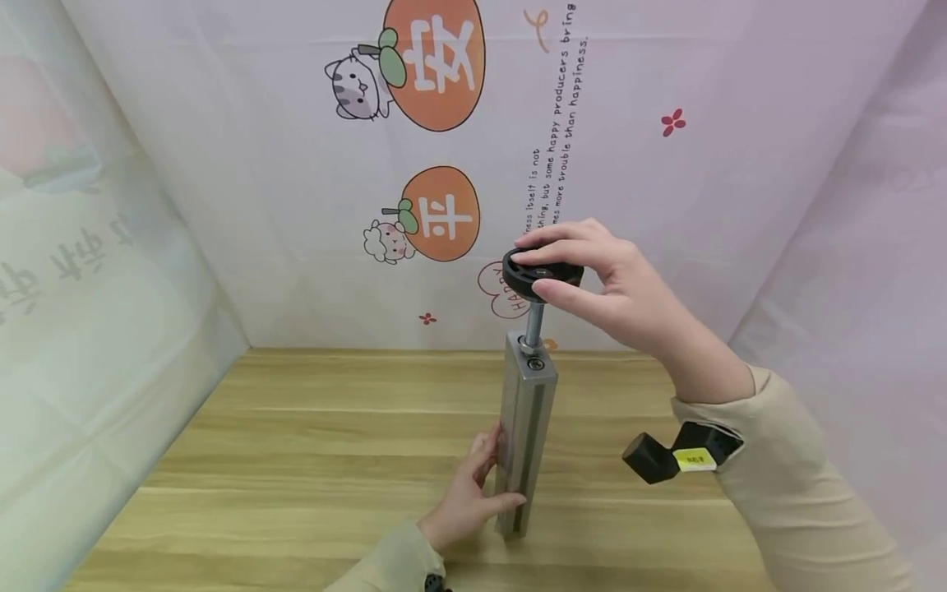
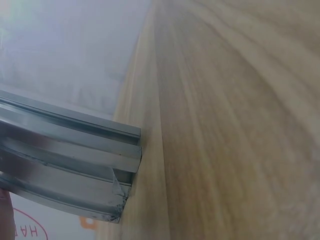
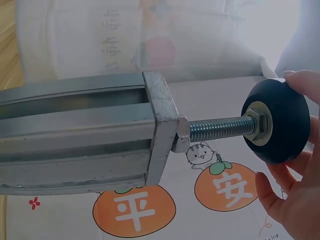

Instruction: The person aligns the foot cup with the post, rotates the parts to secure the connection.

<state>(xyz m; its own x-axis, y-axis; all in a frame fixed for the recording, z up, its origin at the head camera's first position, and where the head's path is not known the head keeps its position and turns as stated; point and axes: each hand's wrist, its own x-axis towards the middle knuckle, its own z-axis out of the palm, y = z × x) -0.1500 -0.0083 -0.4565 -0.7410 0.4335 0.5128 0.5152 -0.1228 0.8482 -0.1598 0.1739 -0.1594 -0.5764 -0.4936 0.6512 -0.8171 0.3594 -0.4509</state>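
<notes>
An aluminium profile (image 1: 528, 427) stands upright, slightly tilted, on the wooden table. My left hand (image 1: 466, 500) grips it low down, thumb on the near side and fingers on the left side. From the metal end plate (image 3: 164, 127) on its top rises a threaded rod (image 3: 220, 129) with a nut (image 3: 182, 135) at the plate. The rod carries a round black levelling foot (image 3: 281, 121), its underside facing the profile. My right hand (image 1: 625, 292) holds this foot by its rim, fingers over the top and thumb at the near edge. In the left wrist view, the profile's lower end (image 2: 95, 165) meets the table.
Wood-grain table (image 1: 333, 460) lies beneath. A white printed cloth (image 1: 296, 205) with orange fruit and cartoon animals hangs behind, and pale cloth walls stand left and right. A black wrist camera (image 1: 684, 452) juts from the right sleeve.
</notes>
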